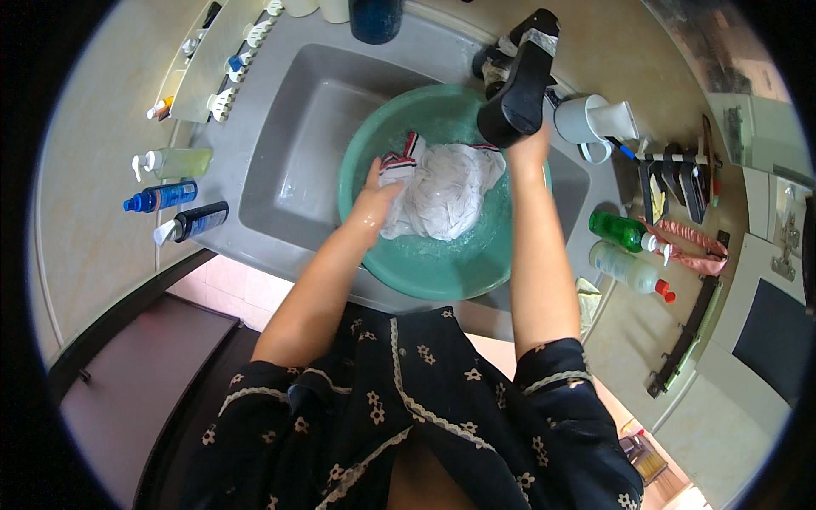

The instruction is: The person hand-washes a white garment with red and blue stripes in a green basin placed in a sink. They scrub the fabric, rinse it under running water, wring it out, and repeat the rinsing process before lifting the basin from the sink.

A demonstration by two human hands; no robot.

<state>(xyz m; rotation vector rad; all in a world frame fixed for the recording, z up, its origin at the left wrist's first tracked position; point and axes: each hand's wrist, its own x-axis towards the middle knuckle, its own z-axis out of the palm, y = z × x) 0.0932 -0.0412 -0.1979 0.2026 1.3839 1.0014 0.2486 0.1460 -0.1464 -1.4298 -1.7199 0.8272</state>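
Note:
A white garment [449, 188] with red, white and dark striped trim lies bunched and wet in a green plastic basin [440, 277]. The basin holds water and stands in the grey sink [299, 153], over its right part. My left hand [376, 201] grips the garment's left edge by the striped trim, thumb on top. Above the basin's far right rim hangs a black faucet [526, 83] with pale, worn patches. My right hand [530, 153] is raised at the faucet's spout end, which hides its fingers; whether it grips the faucet cannot be seen.
On the left stand a pump bottle of yellowish liquid [182, 163], a blue bottle [162, 197] and a dark pump bottle [201, 221]. At right are a white mug [577, 120], a green pump bottle [615, 230] and a red-capped bottle [625, 264]. A dark blue container [376, 22] stands behind the sink.

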